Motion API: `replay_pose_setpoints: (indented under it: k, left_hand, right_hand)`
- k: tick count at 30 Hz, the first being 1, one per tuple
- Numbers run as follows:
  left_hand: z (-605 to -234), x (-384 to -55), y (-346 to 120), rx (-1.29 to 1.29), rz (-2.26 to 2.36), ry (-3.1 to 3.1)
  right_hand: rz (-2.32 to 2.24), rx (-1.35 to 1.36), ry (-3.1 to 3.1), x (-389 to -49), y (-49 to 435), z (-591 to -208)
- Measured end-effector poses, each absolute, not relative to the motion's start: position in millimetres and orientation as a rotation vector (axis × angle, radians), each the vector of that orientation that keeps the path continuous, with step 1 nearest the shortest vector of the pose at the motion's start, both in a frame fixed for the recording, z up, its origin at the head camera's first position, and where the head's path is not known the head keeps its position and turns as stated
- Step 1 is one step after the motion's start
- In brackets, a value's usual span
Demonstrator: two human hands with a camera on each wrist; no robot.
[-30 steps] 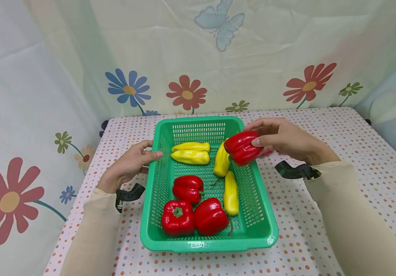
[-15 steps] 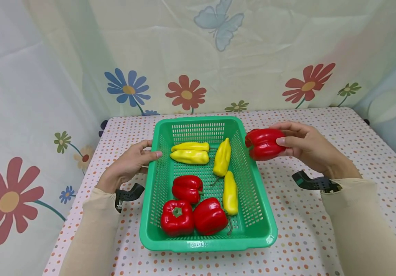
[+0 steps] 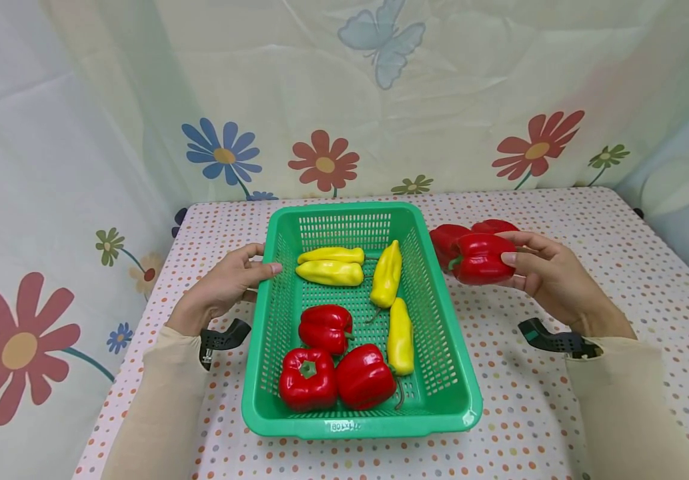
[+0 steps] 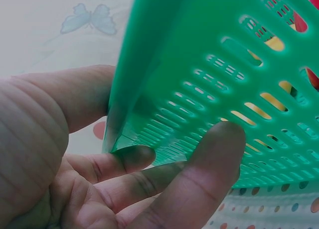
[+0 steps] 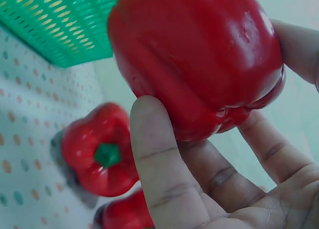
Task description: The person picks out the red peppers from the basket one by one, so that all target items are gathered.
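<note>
A red bell pepper [image 3: 481, 259] is held in my right hand [image 3: 551, 273] just right of the green basket [image 3: 257, 400]. In the right wrist view, thumb and fingers wrap the lower end of this bell pepper [image 5: 199, 55]. Two other red bell peppers lie on the table behind it, one with its green stem [image 5: 107, 154] facing up. My left hand [image 3: 227, 283] grips the basket's left rim, thumb over the top and fingers against the slotted outer wall [image 4: 164, 84]. Inside the basket are three red bell peppers [image 3: 308, 380] and several long yellow peppers [image 3: 330, 273].
White cloth with coloured dots [image 3: 524, 427] covers the table. A curtain printed with flowers and a butterfly [image 3: 383, 40] hangs behind and at the sides. Each wrist wears a dark camera mount [image 3: 551, 340].
My right hand has carried the red bell pepper rightward from over the basket's right rim to outside it, beside the other two. The left hand stays at the rim.
</note>
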State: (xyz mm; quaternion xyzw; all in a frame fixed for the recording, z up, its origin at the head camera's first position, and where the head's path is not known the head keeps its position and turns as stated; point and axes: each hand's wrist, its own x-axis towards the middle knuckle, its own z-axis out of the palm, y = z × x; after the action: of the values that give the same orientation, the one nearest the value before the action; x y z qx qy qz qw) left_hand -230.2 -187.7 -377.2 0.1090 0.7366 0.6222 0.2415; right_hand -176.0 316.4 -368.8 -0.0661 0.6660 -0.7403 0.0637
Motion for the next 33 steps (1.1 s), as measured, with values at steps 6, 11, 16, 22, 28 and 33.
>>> replay_pose_setpoints:
  k: [6, 11, 16, 22, 28, 33]
  left_hand:
    - [-377, -230, -187, 0.298, 1.692, 2.022]
    - [-377, -231, -187, 0.302, 1.694, 2.022]
    - [-377, -231, -188, 0.298, 1.691, 2.021]
    - [-378, -231, -188, 0.297, 1.697, 2.016]
    - [-377, -230, -188, 0.294, 1.696, 2.016]
    - [-377, -230, -188, 0.295, 1.691, 2.026]
  right_hand:
    - [-2.252, -0.074, 2.003, -171, 318, -385]
    - [-2.268, -0.029, 1.981, -169, 319, -394]
    - [-2.259, -0.011, 1.952, -167, 321, -399]
    - [-2.223, 0.025, 1.984, -167, 321, -404]
    - [-2.201, 0.054, 1.994, -167, 320, -409]
    - [-2.170, 0.082, 2.020, -167, 320, -410]
